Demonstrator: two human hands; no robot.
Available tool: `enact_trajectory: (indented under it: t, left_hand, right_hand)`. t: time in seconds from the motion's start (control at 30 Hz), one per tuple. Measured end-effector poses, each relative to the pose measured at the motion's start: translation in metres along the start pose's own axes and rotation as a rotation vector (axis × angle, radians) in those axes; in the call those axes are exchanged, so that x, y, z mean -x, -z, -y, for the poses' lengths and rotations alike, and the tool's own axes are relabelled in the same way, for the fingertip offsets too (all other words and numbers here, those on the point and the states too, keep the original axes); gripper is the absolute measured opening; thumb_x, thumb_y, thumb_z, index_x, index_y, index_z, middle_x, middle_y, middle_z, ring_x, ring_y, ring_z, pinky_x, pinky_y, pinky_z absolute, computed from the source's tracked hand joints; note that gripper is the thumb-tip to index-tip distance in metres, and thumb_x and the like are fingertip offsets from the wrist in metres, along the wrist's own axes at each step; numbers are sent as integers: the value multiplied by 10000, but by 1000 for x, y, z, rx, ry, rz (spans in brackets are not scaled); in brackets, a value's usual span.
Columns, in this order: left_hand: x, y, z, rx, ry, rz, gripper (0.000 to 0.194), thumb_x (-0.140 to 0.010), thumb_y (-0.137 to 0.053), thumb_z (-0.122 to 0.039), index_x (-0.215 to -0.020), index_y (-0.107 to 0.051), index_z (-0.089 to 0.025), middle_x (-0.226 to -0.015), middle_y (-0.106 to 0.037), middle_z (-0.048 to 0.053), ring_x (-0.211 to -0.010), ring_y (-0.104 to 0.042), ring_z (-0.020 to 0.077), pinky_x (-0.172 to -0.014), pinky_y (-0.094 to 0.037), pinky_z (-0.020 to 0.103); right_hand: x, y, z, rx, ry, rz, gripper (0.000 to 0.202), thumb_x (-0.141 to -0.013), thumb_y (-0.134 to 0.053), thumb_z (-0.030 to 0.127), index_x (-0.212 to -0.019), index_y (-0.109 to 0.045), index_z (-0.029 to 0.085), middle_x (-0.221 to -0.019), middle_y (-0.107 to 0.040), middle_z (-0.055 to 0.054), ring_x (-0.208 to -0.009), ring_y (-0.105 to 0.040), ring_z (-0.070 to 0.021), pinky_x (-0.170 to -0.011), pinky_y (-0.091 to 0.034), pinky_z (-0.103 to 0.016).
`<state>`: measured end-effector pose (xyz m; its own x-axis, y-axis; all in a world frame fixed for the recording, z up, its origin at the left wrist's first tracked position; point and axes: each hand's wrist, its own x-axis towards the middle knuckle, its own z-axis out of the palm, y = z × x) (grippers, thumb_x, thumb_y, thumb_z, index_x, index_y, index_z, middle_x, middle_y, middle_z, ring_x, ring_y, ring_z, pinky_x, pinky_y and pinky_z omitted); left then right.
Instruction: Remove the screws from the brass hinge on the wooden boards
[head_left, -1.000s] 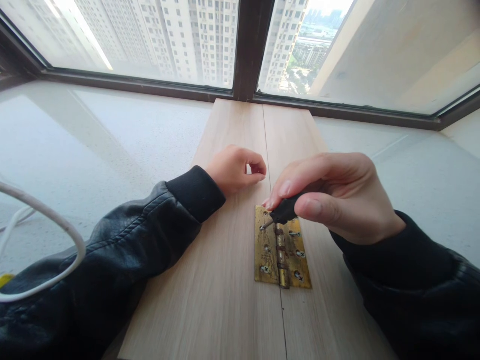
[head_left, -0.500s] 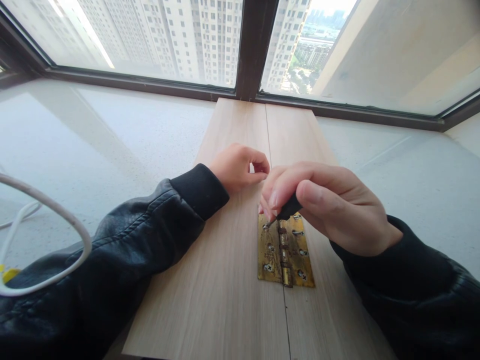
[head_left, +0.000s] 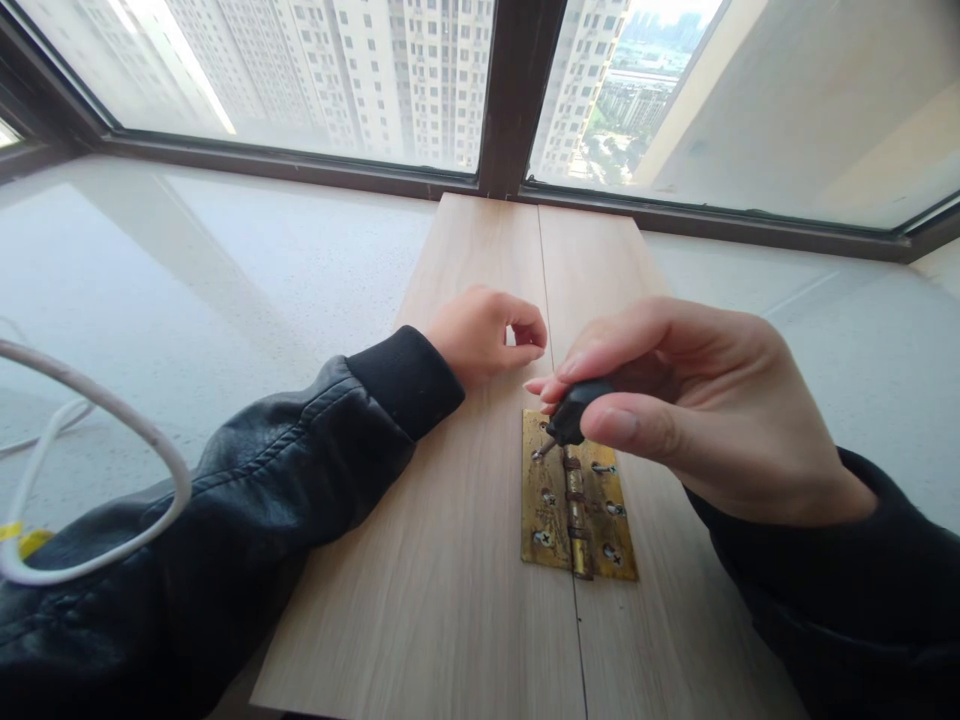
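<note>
My right hand grips a short black-handled screwdriver between thumb and fingers. Its thin shaft slants down left, and the tip meets a screw in the left leaf of a worn brass hinge. Several cross-head screws sit in both leaves, some of them tilted. The hinge lies flat across the seam between two pale wooden boards. Beyond the hinge, my left hand rests on the left board, index finger and thumb curled together in a pinch; whether something small is between the tips I cannot make out.
The boards lie on a white speckled sill and reach the dark window frame at the back. A white cable loops at the left, over my sleeve, with a yellow tag by it.
My right hand has turned and its fingers have opened out around the screwdriver handle, showing more of it. The tip stays at the same screw. My left hand keeps its place.
</note>
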<state>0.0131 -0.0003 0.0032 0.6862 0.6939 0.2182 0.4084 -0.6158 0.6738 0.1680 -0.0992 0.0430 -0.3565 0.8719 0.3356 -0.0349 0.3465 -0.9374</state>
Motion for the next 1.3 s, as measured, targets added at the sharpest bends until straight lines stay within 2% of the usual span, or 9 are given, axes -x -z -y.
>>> enact_trajectory:
  t: [0.13,0.27,0.43,0.53,0.7,0.83,1.03,1.17,1.3]
  left_hand:
    - [0,1,-3,-3,25,10,131,-671,-566,-63,-648,-656,-154,-556,-527,-45,-595,-483,87,-622,-387,232]
    - [0,1,-3,-21,38,14,141,-684,-591,-88,-729,-699,-165,-557,-554,-43,-604,-497,97,-625,-399,235]
    - [2,1,-5,-30,35,1,146,-707,-577,-112,-739,-704,-178,-580,-581,-37,-595,-488,98,-610,-408,237]
    - [3,2,-5,-17,46,-3,142,-692,-583,-106,-733,-697,-179,-588,-577,-40,-576,-474,92,-597,-410,236]
    - [2,3,-5,12,45,22,131,-690,-591,-105,-743,-694,-165,-600,-571,-37,-565,-487,86,-589,-412,239]
    - [3,4,-7,9,42,26,125,-690,-601,-91,-741,-696,-153,-602,-575,-35,-556,-480,83,-606,-412,247]
    - [3,4,-8,16,49,-1,129,-693,-597,-79,-713,-689,-168,-616,-601,-40,-610,-503,94,-596,-387,231]
    - [2,4,-7,15,71,28,169,-733,-545,-107,-608,-648,-154,-624,-628,-23,-630,-509,97,-579,-365,222]
    - [2,4,-7,-20,71,21,159,-712,-540,-87,-668,-679,-151,-616,-616,-34,-625,-511,93,-575,-359,211]
  right_hand:
    - [-2,3,-5,-38,19,10,113,-762,-765,172,-866,-722,183,-804,-721,-21,-730,-692,-139,-641,-584,-206]
    - [-6,8,-14,-126,31,152,148,-839,-707,284,-919,-739,164,-802,-714,-49,-750,-680,-158,-685,-585,-279]
    - [-7,4,-24,-377,-32,339,194,-926,-592,310,-1005,-723,192,-763,-661,-28,-733,-627,-142,-814,-561,-414]
    - [-7,-4,-22,-440,-57,410,260,-968,-513,348,-979,-712,182,-684,-580,-8,-661,-558,-116,-752,-537,-369]
    - [-5,-10,-17,-347,-83,446,407,-1008,-386,411,-861,-674,164,-672,-490,0,-611,-444,-103,-627,-397,-286]
    - [-3,-7,-12,-278,-92,401,449,-988,-384,505,-926,-680,172,-708,-464,-10,-680,-447,-128,-661,-396,-292]
    - [-6,-2,-9,-103,-74,342,221,-913,-604,368,-971,-716,187,-884,-588,-30,-841,-539,-130,-750,-452,-262]
    - [-6,-1,-17,-175,2,154,162,-845,-700,337,-942,-720,208,-794,-624,-17,-758,-581,-132,-633,-475,-257]
    - [-4,-3,-25,-241,7,162,164,-872,-667,343,-947,-722,208,-779,-637,-16,-714,-582,-122,-594,-474,-256]
